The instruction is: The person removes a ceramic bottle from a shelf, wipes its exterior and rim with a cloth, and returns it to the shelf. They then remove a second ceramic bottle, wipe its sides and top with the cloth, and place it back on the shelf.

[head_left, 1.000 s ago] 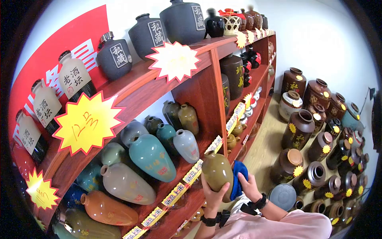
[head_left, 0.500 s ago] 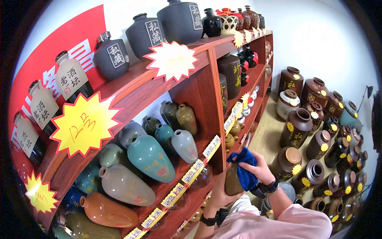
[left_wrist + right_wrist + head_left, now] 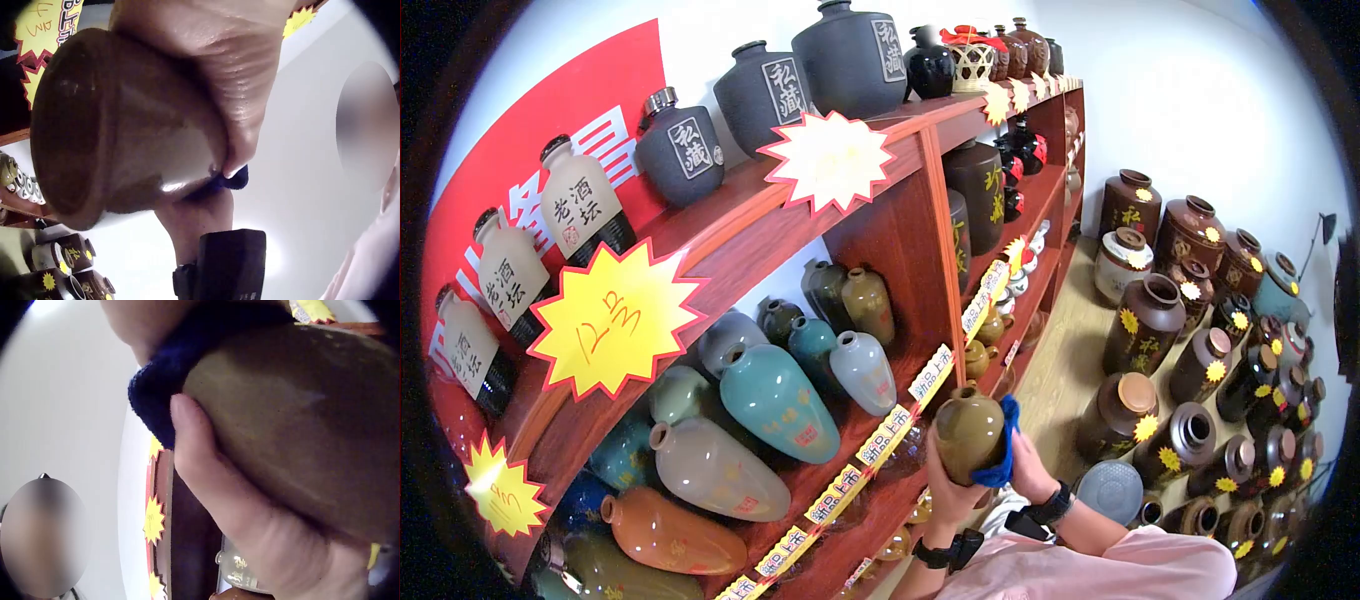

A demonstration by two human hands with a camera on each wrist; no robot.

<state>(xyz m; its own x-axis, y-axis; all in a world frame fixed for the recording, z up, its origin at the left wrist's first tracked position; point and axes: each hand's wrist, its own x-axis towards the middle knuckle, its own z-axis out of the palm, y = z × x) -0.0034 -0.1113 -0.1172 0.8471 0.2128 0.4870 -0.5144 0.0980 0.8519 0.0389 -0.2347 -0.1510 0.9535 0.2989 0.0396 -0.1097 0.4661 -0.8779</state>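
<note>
An olive-brown glazed jar [image 3: 970, 437] is held in front of the shelf, its small mouth toward the top in the head view. My left hand [image 3: 946, 492] grips it low on its left side, with the thumb [image 3: 192, 428] along the wall in the right wrist view. The jar's round base [image 3: 70, 134] faces the left wrist camera. On the other side, my right hand [image 3: 1032, 472] holds a blue cloth [image 3: 1006, 448] against the jar; the cloth hides part of its fingers. In the right wrist view, the cloth [image 3: 164, 378] wraps over the jar's edge near the left thumb.
To the left is a red-brown wooden shelf [image 3: 880, 330] with glazed jars, including a teal jar [image 3: 778, 402] and a grey jar [image 3: 718, 470]. Yellow labels [image 3: 885, 435] line its edge. Several large brown jars [image 3: 1145, 322] stand on the floor at right, near a grey round lid [image 3: 1110, 490].
Half a second ago the cloth covered the jar's upper part and the jar sat lower; now the cloth is back at its right side, with the mouth showing. The left hand has kept its grip.
</note>
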